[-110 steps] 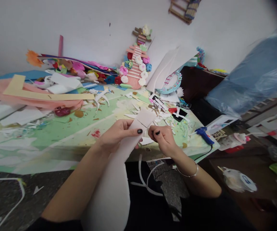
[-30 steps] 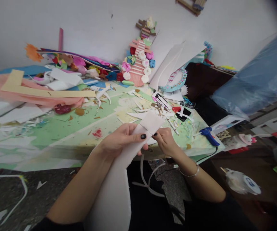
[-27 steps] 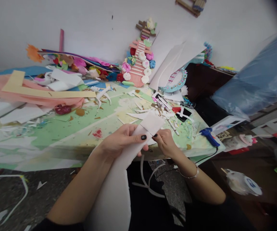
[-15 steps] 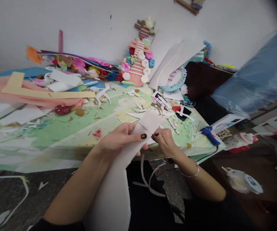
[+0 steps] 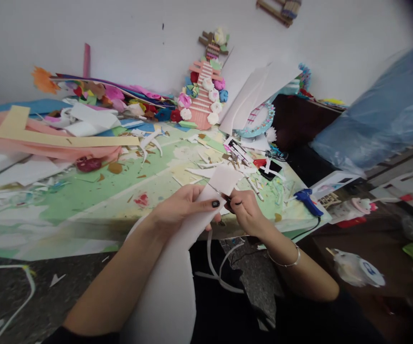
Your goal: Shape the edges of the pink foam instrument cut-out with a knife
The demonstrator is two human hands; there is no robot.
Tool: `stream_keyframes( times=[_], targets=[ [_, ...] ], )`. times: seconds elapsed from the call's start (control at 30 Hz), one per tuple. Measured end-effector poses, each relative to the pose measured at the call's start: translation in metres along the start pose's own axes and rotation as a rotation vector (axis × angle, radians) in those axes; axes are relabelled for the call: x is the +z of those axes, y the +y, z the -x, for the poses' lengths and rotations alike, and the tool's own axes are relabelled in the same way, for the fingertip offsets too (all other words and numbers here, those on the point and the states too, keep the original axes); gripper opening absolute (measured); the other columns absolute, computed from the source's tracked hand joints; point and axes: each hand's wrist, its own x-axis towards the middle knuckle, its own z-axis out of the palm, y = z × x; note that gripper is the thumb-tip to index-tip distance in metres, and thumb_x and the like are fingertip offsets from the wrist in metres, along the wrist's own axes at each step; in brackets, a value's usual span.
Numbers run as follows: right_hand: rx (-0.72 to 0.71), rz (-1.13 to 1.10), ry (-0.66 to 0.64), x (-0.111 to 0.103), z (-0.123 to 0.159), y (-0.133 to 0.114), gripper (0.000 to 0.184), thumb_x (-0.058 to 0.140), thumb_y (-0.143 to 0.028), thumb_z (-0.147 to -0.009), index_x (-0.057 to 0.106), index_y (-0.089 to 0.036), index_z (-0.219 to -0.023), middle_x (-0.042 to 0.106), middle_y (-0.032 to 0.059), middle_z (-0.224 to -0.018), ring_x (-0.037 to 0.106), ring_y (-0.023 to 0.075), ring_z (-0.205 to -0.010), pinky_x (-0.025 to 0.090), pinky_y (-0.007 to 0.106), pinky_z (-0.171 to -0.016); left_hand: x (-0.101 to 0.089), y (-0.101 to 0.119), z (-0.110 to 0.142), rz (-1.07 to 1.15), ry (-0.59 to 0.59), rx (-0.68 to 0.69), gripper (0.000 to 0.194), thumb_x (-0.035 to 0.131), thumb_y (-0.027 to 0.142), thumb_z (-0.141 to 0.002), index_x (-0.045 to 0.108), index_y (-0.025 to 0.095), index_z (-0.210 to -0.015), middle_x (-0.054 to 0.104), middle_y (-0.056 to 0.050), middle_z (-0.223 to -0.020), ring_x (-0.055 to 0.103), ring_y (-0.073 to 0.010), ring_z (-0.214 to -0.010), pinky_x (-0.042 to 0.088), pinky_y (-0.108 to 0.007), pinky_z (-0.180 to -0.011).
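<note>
A large white foam sheet (image 5: 170, 277) slants up from my lap over the table's front edge. My left hand (image 5: 185, 205) grips its narrow upper part, thumb on top and fingers beneath. A thin dark line crosses the sheet just beyond that thumb. At the sheet's right edge, my right hand (image 5: 245, 210) is closed around a small dark tool with a thin metal blade (image 5: 224, 196), which meets the end of this line. The fingers hide most of the tool, so its exact kind cannot be made out.
White offcuts and a black phone-like object (image 5: 271, 169) litter the green-covered table (image 5: 113, 205). A blue glue gun (image 5: 309, 201) lies near the right edge. Paper flowers surround a pink stick model (image 5: 202, 107) against the wall. A blue plastic bag (image 5: 382, 110) bulges at right.
My right hand has turned slightly, and the metal blade now shows at the sheet's edge. My left hand keeps its grip. The view has shifted a little.
</note>
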Motion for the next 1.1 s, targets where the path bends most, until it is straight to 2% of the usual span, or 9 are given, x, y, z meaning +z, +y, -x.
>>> stream_keyframes(
  times=[0.17,0.27,0.4,0.57,0.67,0.8,0.9,1.03,1.1],
  targets=[
    [0.048,-0.098,0.004,0.004,-0.002,0.005,0.061,0.021,-0.066,-0.093,0.045,-0.018,-0.065,0.039,-0.0033,-0.055,0.035,0.0095,-0.053,0.025,0.025,-0.053,0.003,0.001,0.001,-0.023,0.016,0.007,0.030,0.075,0.035,-0.072,0.062,0.015,-0.091,0.070,-0.002,-0.067,0.062,-0.0104,-0.046,0.043,-0.016,-0.039],
    [0.082,-0.172,0.110,0.002,-0.009,0.002,0.053,0.045,-0.067,-0.084,0.051,-0.017,-0.066,0.043,-0.0034,-0.057,0.037,0.0097,-0.055,0.028,0.025,-0.053,0.004,0.001,0.000,-0.034,0.044,-0.001,0.032,0.076,0.036,-0.070,0.061,0.015,-0.088,0.070,-0.002,-0.066,0.062,-0.0111,-0.046,0.043,-0.016,-0.038],
    [0.230,-0.349,0.297,0.001,-0.023,-0.008,0.034,0.068,-0.046,-0.075,0.055,-0.017,-0.062,0.043,-0.0055,-0.053,0.035,0.0072,-0.050,0.027,0.023,-0.048,0.006,0.000,-0.003,-0.057,0.053,-0.002,0.032,0.075,0.036,-0.071,0.060,0.014,-0.089,0.070,-0.003,-0.068,0.062,-0.0104,-0.046,0.044,-0.016,-0.040],
    [0.339,-0.641,0.404,0.009,-0.041,-0.007,0.018,0.064,-0.025,-0.072,0.056,-0.017,-0.058,0.035,-0.0090,-0.041,0.027,0.0044,-0.038,0.020,0.022,-0.039,0.007,0.000,-0.001,-0.093,0.063,-0.008,0.032,0.073,0.036,-0.074,0.058,0.014,-0.091,0.070,-0.003,-0.068,0.062,-0.0106,-0.047,0.044,-0.016,-0.039],
    [0.375,-0.726,0.440,0.011,-0.048,-0.002,0.014,0.062,-0.018,-0.069,0.055,-0.018,-0.058,0.036,-0.0095,-0.040,0.026,0.0036,-0.036,0.018,0.021,-0.037,0.006,-0.001,0.001,-0.116,0.060,0.002,0.032,0.072,0.038,-0.074,0.056,0.014,-0.088,0.069,-0.003,-0.067,0.062,-0.0109,-0.048,0.045,-0.017,-0.041],
    [0.495,-0.756,0.244,0.004,-0.047,-0.003,0.015,0.064,-0.025,-0.074,0.058,-0.016,-0.063,0.034,-0.0096,-0.042,0.026,0.0032,-0.036,0.017,0.019,-0.036,0.004,-0.003,0.001,-0.171,0.061,0.032,0.035,0.069,0.042,-0.077,0.054,0.015,-0.094,0.070,-0.004,-0.070,0.064,-0.0122,-0.051,0.047,-0.019,-0.045],
    [0.491,-0.823,0.105,-0.004,-0.037,-0.008,0.028,0.059,-0.038,-0.082,0.062,-0.015,-0.068,0.036,-0.0078,-0.046,0.029,0.0036,-0.039,0.019,0.019,-0.038,-0.002,-0.002,0.002,-0.262,0.023,0.049,0.036,0.066,0.043,-0.079,0.055,0.014,-0.098,0.071,-0.007,-0.074,0.066,-0.0144,-0.058,0.050,-0.022,-0.050],
    [0.515,-0.824,-0.027,-0.007,-0.022,-0.018,0.024,0.072,-0.038,-0.073,0.066,-0.015,-0.077,0.044,-0.0070,-0.050,0.033,0.0032,-0.041,0.021,0.018,-0.038,-0.015,0.007,0.013,-0.323,-0.148,0.031,0.033,0.065,0.038,-0.080,0.056,0.015,-0.103,0.072,-0.010,-0.086,0.069,-0.0174,-0.066,0.053,-0.025,-0.054],
    [0.507,-0.819,-0.044,-0.005,-0.021,-0.027,0.024,0.077,-0.033,-0.069,0.066,-0.015,-0.080,0.048,-0.0068,-0.052,0.034,0.0031,-0.041,0.022,0.018,-0.037,-0.018,0.014,0.021,-0.302,-0.164,0.003,0.033,0.065,0.036,-0.080,0.056,0.016,-0.104,0.072,-0.010,-0.087,0.069,-0.0186,-0.064,0.052,-0.026,-0.052]
  ],
)
